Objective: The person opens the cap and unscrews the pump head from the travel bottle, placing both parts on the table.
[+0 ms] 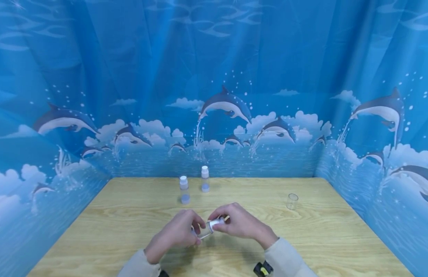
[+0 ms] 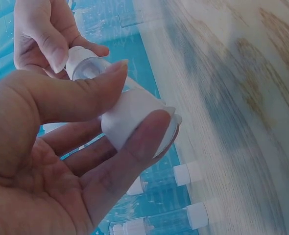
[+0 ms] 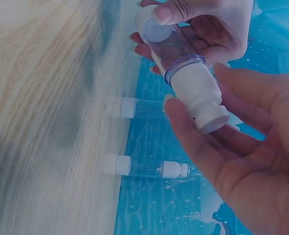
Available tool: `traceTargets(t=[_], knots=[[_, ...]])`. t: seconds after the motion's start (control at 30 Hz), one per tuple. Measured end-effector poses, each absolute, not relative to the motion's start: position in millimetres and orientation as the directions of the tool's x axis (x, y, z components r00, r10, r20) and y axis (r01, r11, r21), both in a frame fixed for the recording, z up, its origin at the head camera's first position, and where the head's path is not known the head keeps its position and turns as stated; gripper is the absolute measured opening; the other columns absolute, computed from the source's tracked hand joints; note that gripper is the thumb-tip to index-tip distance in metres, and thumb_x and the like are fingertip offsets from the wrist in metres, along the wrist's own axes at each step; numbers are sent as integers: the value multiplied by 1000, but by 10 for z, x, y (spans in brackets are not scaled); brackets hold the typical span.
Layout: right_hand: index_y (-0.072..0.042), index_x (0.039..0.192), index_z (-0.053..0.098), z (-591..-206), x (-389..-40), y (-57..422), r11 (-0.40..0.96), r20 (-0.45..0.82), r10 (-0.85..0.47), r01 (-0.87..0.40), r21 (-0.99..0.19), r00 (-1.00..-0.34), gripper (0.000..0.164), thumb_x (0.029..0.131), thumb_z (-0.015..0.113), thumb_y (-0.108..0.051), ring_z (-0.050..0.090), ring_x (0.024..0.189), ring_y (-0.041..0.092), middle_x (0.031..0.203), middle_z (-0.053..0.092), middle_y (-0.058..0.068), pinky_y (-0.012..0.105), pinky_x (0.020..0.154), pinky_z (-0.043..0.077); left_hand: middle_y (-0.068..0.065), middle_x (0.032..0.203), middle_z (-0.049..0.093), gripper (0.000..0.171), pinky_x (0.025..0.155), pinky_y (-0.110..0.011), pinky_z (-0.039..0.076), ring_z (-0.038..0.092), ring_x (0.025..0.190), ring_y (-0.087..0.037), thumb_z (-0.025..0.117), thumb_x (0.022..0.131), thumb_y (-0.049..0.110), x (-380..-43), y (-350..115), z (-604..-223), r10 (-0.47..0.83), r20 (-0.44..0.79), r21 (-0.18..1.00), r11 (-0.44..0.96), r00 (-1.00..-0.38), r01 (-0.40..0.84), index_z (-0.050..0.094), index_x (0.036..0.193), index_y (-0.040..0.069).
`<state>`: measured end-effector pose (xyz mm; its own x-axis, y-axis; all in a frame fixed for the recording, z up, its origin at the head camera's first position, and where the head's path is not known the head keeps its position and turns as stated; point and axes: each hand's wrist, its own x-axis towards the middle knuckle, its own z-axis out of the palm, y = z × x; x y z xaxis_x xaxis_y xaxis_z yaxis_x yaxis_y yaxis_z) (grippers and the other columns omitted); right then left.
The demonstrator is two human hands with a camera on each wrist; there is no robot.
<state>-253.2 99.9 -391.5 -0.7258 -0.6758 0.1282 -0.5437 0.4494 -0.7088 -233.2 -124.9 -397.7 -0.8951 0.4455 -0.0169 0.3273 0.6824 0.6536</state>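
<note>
Between the two hands lies a small pump bottle (image 3: 171, 46), tilted, with a clear body, a white base and a white pump head (image 3: 196, 88). My left hand (image 1: 179, 229) grips it at the white base (image 2: 130, 115), thumb on one side and fingers on the other. My right hand (image 1: 239, 222) pinches the white pump head at the other end. In the right wrist view the pump head sits at the mouth of the clear body; whether it is fastened there I cannot tell.
Two similar bottles, a nearer one (image 1: 184, 192) and a farther one (image 1: 205, 181), stand upright beyond the hands on the wooden table (image 1: 130, 215). A clear open cylinder, like a cap (image 1: 292, 201), is at the right. A blue dolphin-print curtain (image 1: 286, 77) surrounds the table.
</note>
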Motion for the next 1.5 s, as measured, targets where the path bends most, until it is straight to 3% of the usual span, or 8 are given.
traceTargets(t=[0.13,0.37,0.63,0.87,1.03,1.27,1.5], knots=[[-9,120,74,-3923,-2544,1005,453,136,-674,-552,-700,-726,25,100,67,-23,72,98,9,115,77,6,17,81,58,-3,83,76,41,69,-32,59,67,75,-13,88,67,-5,-2337,-1247,-3974,439,-28,656,686,-898,315,77,106,2],[-4,114,74,-3909,-2549,1002,458,102,-647,-492,-740,-756,24,104,61,-21,74,82,18,106,77,12,22,65,61,-2,83,76,41,70,-33,59,67,76,-14,88,66,-5,-2338,-1241,-3961,430,-38,659,690,-902,301,77,105,3],[-6,105,77,-3892,-2538,990,471,79,-632,-464,-750,-771,19,103,62,-17,69,70,10,90,78,5,21,61,58,-2,84,76,41,70,-33,59,66,76,-13,88,67,-4,-2335,-1240,-3959,436,-32,664,682,-899,308,77,105,4],[-7,107,77,-3915,-2536,981,474,119,-637,-508,-719,-762,17,99,68,-18,68,70,7,91,78,3,20,62,57,-4,84,76,41,70,-33,60,67,76,-13,87,67,-4,-2335,-1243,-3962,443,-22,658,682,-896,321,77,106,2],[-9,109,77,-3919,-2537,980,486,144,-631,-533,-692,-763,17,95,73,-18,66,76,0,96,78,2,18,71,57,-5,85,76,42,72,-34,61,67,77,-13,88,67,-4,-2339,-1244,-3962,441,-18,658,681,-897,322,77,107,2],[-6,109,76,-3909,-2541,983,463,168,-641,-551,-694,-749,20,90,78,-11,68,87,4,102,77,6,15,77,57,-5,85,76,42,73,-34,60,68,78,-15,88,66,-4,-2340,-1239,-3973,434,-11,655,683,-901,322,77,106,2],[-6,108,76,-3910,-2541,978,456,178,-643,-559,-693,-745,20,88,78,-7,67,89,4,104,77,7,19,80,59,-5,84,76,43,72,-33,60,68,77,-15,88,65,-5,-2333,-1237,-3980,433,-1,665,673,-902,322,76,106,0]])
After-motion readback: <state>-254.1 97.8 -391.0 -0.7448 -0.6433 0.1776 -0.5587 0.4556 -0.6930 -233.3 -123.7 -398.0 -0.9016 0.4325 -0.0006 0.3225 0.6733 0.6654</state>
